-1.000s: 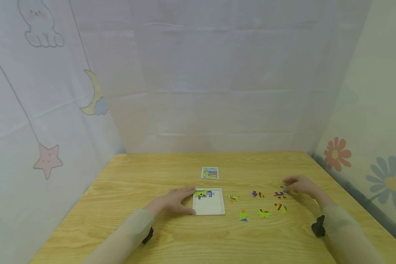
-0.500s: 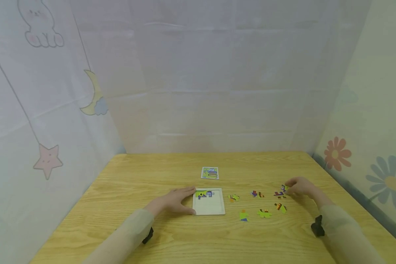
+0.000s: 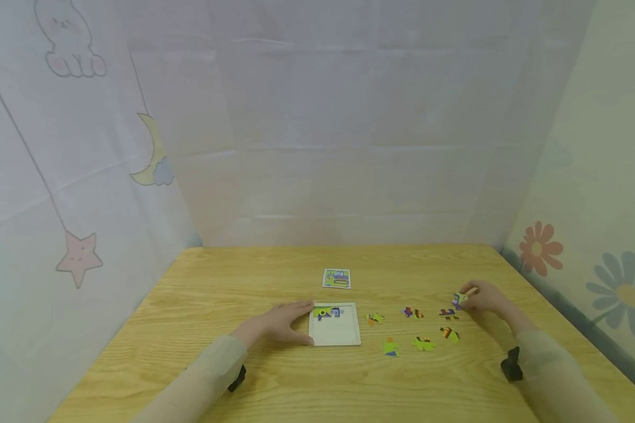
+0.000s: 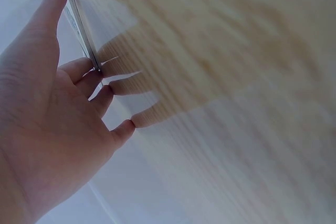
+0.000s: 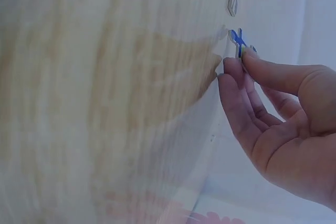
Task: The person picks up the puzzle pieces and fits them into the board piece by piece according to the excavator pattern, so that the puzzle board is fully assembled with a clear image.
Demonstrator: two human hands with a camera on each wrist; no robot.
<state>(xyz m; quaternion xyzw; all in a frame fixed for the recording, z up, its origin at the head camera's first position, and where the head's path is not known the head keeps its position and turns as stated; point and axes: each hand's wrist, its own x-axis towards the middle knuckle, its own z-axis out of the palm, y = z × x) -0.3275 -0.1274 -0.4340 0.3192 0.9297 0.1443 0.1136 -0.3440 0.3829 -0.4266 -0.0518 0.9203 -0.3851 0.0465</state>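
A wood-grained bench (image 3: 217,299) stands before a pale, creased backdrop sheet (image 3: 370,129). The left-hand sheet (image 3: 132,226) carries an outlined bunny (image 3: 74,41), its head cut off by the upper edge, a yellow crescent moon (image 3: 150,132) touching a blue cloud (image 3: 163,171), and a pink star (image 3: 79,258) with a face. On the right-hand sheet (image 3: 587,176), a red flower (image 3: 540,249) grows near a larger blue-grey flower (image 3: 627,295).

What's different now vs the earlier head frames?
Right hand now pinches the purple-and-green puzzle piece, tipped up toward the head camera; a second ago it lay flat by the fingertips. Unchanged: left hand at the tray, picture card, other loose pieces.
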